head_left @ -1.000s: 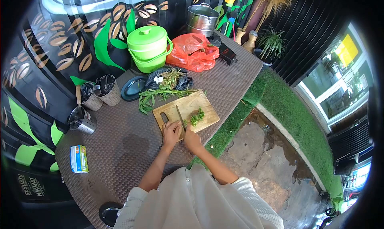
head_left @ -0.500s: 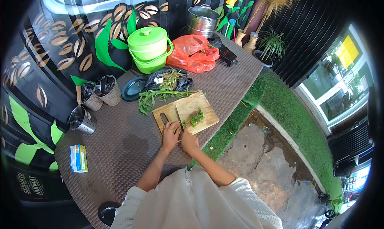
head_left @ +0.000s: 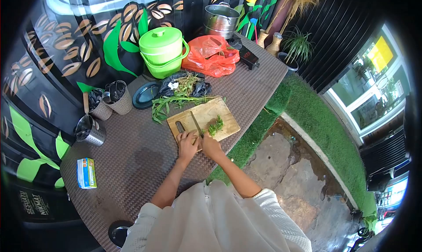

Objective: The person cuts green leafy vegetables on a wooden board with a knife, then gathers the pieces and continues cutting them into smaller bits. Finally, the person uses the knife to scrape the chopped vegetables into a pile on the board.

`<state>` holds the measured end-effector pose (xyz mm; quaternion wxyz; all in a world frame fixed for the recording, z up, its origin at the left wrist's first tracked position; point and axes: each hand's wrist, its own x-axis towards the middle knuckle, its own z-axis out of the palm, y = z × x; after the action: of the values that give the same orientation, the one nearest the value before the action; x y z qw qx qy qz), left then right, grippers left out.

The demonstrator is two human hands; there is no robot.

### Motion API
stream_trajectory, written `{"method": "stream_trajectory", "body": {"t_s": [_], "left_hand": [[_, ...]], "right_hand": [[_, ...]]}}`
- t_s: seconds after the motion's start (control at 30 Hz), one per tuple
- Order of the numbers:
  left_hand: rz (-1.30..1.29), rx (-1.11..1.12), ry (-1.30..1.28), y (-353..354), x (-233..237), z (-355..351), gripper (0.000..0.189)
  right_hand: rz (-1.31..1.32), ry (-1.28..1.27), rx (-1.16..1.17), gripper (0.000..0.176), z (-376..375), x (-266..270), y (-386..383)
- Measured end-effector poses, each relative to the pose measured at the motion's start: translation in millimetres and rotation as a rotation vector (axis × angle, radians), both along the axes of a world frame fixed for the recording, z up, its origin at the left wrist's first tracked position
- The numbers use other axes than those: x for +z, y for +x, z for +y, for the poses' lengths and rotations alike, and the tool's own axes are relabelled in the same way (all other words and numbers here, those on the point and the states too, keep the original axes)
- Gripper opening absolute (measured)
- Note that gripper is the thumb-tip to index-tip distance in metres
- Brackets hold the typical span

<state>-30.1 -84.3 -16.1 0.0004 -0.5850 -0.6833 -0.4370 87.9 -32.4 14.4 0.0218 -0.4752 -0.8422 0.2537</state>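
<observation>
A wooden cutting board [head_left: 223, 112] lies near the table's edge in front of me. My right hand [head_left: 212, 147] is closed round the handle of a knife [head_left: 196, 123], whose blade points away from me across the board. Close to its left, my left hand [head_left: 188, 145] presses down on the near part of the board with bent fingers; what is under them is hidden. A small heap of chopped green leaves [head_left: 216, 126] sits to the right of the blade. Long leafy green stems [head_left: 169, 107] lie just beyond the board.
Plant scraps [head_left: 189, 85] lie on a black plastic bag behind the stems. Beyond are a lidded green bucket [head_left: 161, 49], a red plastic bag [head_left: 211, 58], a portable stove [head_left: 246, 56] and a steel pot [head_left: 221, 25]. Utensil holders [head_left: 118, 100] and a tissue pack [head_left: 86, 173] are left.
The knife has tipped over, so its blade's flat side shows more. My right hand has shifted slightly right and away from me; my left hand stays nearly in place.
</observation>
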Motion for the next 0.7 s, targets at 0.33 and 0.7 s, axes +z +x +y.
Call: {"method": "stream_trajectory", "body": {"t_s": [0.33, 0.7], "left_hand": [[-0.214, -0.018, -0.059, -0.6, 3.2, -0.5, 0.03], [-0.168, -0.021, 0.019, -0.7, -6.9, -0.3, 0.022]], "right_hand": [[-0.002, 0.008, -0.047, 0.057, -7.3, -14.2, -4.8], [0.003, -0.012, -0.098, 0.048, -13.6, -5.5, -6.7]]}}
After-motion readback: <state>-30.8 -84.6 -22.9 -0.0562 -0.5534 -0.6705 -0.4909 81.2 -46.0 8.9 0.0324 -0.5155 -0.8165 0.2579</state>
